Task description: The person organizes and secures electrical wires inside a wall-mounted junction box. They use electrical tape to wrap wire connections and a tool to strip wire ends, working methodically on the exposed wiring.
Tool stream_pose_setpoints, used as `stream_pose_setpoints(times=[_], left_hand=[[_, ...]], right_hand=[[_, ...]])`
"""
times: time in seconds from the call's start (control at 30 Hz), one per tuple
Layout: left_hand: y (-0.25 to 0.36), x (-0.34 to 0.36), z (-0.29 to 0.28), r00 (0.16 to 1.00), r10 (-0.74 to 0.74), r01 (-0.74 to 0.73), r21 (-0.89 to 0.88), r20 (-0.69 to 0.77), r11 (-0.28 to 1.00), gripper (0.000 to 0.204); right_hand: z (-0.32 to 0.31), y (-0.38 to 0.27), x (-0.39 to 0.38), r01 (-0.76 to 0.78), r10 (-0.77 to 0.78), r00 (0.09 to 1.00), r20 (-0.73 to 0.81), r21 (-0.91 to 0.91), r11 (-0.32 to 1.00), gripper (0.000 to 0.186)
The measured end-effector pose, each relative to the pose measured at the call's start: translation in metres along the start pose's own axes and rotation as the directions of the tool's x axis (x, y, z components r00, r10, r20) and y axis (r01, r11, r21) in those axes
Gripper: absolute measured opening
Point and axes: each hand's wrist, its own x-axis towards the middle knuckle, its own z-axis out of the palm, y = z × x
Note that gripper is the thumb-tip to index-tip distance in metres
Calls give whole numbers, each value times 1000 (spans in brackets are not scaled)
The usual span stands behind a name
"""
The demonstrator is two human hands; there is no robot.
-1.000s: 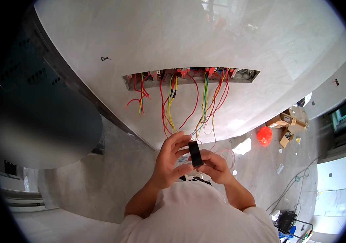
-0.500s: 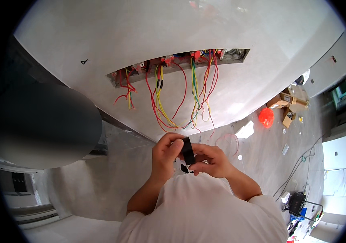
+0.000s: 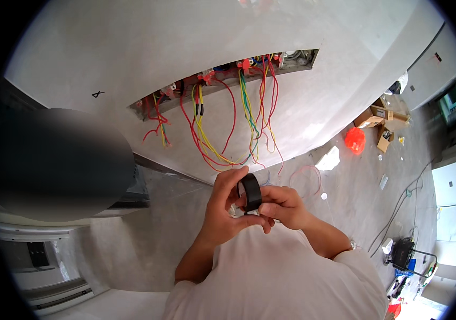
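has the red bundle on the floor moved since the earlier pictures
No. The red bundle keeps its place just left of the small cardboard box; both shifted together in the picture because the view moved.

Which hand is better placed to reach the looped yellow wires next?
Probably the left hand: it shows higher, nearer the looped yellow wires, while the right hand sits lower. Both hold the black roll.

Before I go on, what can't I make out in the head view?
All in the head view:
- Some fingertips of the left hand and right hand: hidden by the black roll and the hands themselves.
- Inner ends of the wires: lost inside the shadowed wall recess.
- Identity of the dark rounded shape: blurred.
- Contents of the small cardboard box: too small.
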Motion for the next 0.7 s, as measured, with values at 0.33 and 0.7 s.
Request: stream_pose_setpoints(times=[0.33,0.7], left_hand=[[6,0,4,993,-64,86,247,-98,965,87],[-2,9,6,961,275,-257,380,7,889,79]], right_hand=[[5,-3,5,-24,42,985,-168,105,994,34],[4,-15,4,37,-33,992,-119,31,999,33]])
